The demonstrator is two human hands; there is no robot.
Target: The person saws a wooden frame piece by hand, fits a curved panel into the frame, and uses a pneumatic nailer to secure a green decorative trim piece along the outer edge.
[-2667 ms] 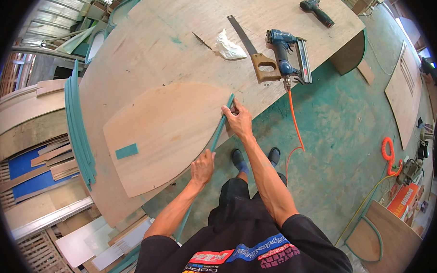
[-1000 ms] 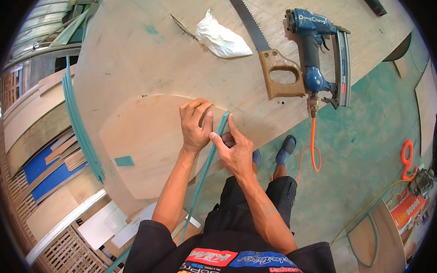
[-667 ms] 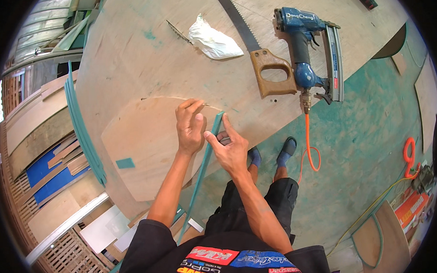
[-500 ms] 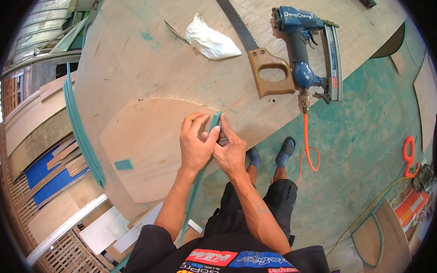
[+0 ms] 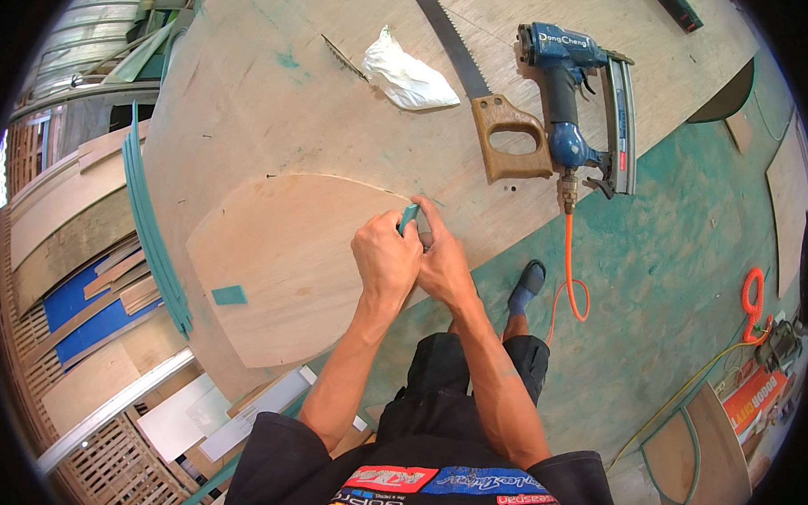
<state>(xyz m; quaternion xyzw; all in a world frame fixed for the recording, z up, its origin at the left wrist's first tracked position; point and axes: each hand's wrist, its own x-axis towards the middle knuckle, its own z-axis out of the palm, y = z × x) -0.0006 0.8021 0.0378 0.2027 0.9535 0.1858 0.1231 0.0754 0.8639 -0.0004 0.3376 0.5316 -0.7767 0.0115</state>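
A thin green strip (image 5: pixel 410 214) stands out from between my two hands at the right corner of a curved plywood panel (image 5: pixel 275 257). My left hand (image 5: pixel 385 256) is closed round the strip, its back turned up. Against it rests my right hand (image 5: pixel 444 265), also closed, with the index finger stretched along the strip's tip. A small greyish thing (image 5: pixel 425 241) shows between the hands; its kind I cannot make out. The rest of the strip is hidden by my hands and left arm. A short green piece (image 5: pixel 230 294) lies flat on the panel.
On the wooden table (image 5: pixel 239 140) lie a handsaw (image 5: pixel 513 141), a blue air nail gun (image 5: pixel 565 89) with an orange hose (image 5: pixel 567 258), and a crumpled white bag (image 5: pixel 406 70). Several long green strips (image 5: pixel 152 217) lie along the left edge. Board offcuts (image 5: pixel 123 283) are stacked beyond.
My left hand has turned over the strip, so its thumb no longer shows. Less of the strip shows now, and its long lower part is hidden. Both hands have shifted slightly right.
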